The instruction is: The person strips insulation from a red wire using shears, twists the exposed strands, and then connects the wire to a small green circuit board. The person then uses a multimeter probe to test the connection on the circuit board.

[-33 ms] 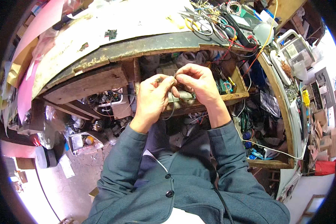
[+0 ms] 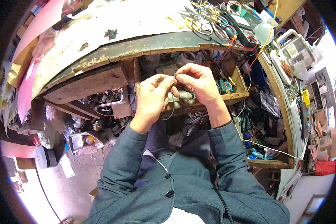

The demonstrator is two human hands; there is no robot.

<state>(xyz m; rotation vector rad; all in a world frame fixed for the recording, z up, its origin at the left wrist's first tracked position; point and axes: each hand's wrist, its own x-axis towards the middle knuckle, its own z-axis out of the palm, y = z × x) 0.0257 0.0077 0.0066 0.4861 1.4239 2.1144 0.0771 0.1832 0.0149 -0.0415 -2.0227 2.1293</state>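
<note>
Both my hands meet above an open wooden drawer (image 2: 235, 96), fingertips nearly touching. My left hand (image 2: 153, 98) is closed, thumb against fingers, on a thin grey cable (image 2: 173, 107) that hangs in a loop below it. A small dark tip (image 2: 158, 80) pokes out between its fingers; I cannot tell what it belongs to. My right hand (image 2: 200, 83) pinches at the same spot, thumb to forefinger, and what lies between its fingertips is too small to make out. Beneath the hands, a pale greenish, rounded thing (image 2: 185, 95) lies partly hidden.
A worn workbench (image 2: 138, 42) crosses in front, bearing a small circuit board (image 2: 110, 34), tangled test leads and a meter (image 2: 239, 21). Pliers-like tools (image 2: 230, 83) stand in the drawer's right end. A white plastic tub (image 2: 86, 143) sits on the floor at left.
</note>
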